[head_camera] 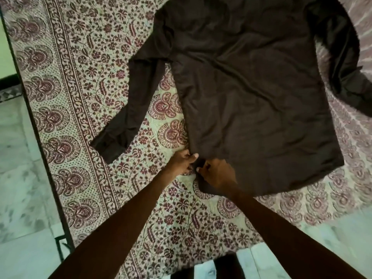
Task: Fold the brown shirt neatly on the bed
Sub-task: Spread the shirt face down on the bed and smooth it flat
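Observation:
The brown shirt (251, 93) lies spread flat, back side up, on the bed (84, 109), which is covered with a patterned floral sheet. Its left sleeve (130, 109) stretches down toward the bed's left border. The right sleeve (346, 63) curves off to the right. My left hand (184, 161) pinches the near left corner of the hem. My right hand (216, 174) grips the same hem just to the right, with the cloth bunched under its fingers. The two hands almost touch.
The bed's dark frame edge (40, 137) runs down the left side, with pale tiled floor (16, 178) beyond it. More floor (342, 228) shows at the lower right. A dark object (227, 266) sits at the bottom edge near my body.

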